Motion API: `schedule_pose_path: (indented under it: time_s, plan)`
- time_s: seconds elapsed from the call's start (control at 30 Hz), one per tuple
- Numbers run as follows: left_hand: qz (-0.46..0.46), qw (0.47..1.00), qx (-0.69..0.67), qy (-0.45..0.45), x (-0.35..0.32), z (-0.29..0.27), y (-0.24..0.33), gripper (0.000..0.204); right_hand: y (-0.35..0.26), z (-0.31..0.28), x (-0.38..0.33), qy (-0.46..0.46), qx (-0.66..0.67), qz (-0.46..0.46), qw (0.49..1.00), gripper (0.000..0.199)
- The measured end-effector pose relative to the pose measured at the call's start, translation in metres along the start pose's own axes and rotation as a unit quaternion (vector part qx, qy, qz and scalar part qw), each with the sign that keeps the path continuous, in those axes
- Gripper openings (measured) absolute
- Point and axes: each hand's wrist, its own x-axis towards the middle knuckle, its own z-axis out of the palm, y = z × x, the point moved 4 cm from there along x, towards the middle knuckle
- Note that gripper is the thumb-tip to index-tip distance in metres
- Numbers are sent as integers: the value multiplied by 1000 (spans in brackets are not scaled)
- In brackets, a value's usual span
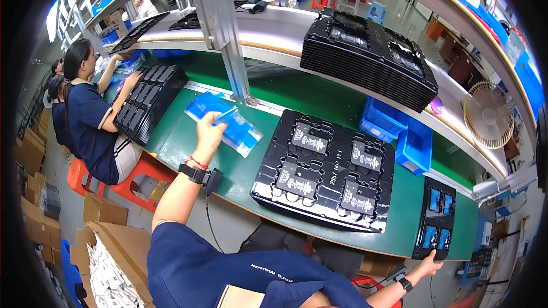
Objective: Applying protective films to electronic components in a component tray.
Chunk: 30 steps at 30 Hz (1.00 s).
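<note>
My left hand (210, 131) is closed, thumb and fingers pinched on a piece of blue film (229, 114). It is above more blue film sheets (242, 135), some clear at the edges, lying on the green table. At the far right, my right hand (428, 264) grips the near edge of a narrow black tray (427, 217) that holds several blue pieces. Between my hands lies a stack of large black trays (335, 185). Its top tray carries several dark rectangular parts with white printing (310, 138).
Blue bins (415, 147) stand behind the large trays. Another black tray stack (365, 60) rests on the shelf above, with a fan (488, 115) to its right. A metal post (225, 40) rises behind the film. At left, a co-worker (85, 114) handles black trays (151, 100).
</note>
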Motion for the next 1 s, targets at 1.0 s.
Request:
schedule_pose_path:
  time_s: [1.0]
  plan:
    - [324, 915, -170, -172, -23, 58, 224, 28, -442, -75, -355, -590, 366, -505, 513, 20]
